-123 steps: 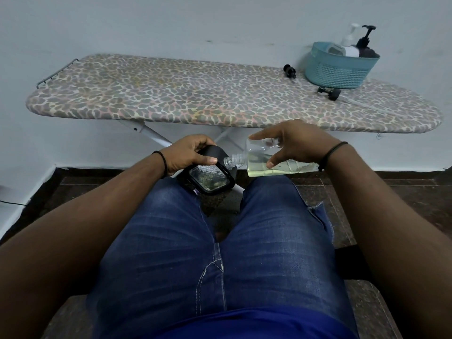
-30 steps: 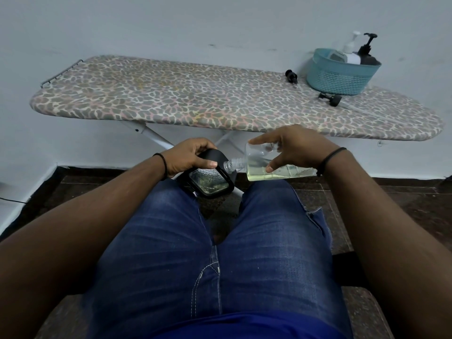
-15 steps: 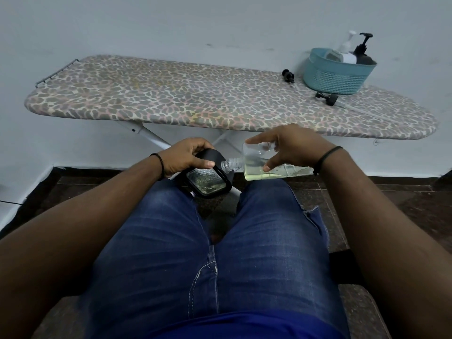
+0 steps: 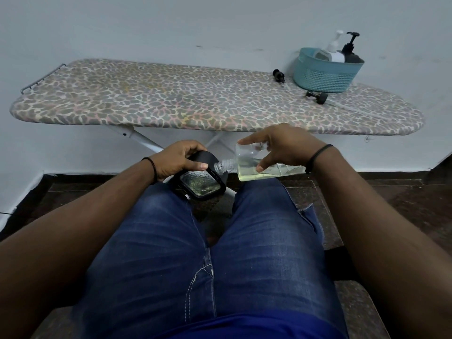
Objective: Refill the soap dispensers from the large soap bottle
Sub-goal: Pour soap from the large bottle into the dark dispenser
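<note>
I sit with both hands over my knees. My left hand (image 4: 179, 160) grips a black square soap dispenser (image 4: 201, 183) with a clear window, resting on my left thigh. My right hand (image 4: 281, 145) holds a clear soap bottle (image 4: 247, 168) on its side, with pale yellow liquid pooled along its lower wall. The bottle's open threaded neck (image 4: 221, 166) points left into the top corner of the black dispenser. On the ironing board lie a black pump head (image 4: 278, 75) and a black cap (image 4: 316, 96).
An ironing board (image 4: 171, 101) with a leopard-print cover stands in front of my knees, against a white wall. At its right end sits a teal basket (image 4: 326, 72) holding a white pump dispenser (image 4: 332, 51) and a black pump dispenser (image 4: 349, 51). Below is dark tiled floor.
The hands, bottle and dispenser keep the same pouring pose. The yellow liquid level in the bottle looks slightly lower than four seconds ago. Only my head view has shifted a little.
</note>
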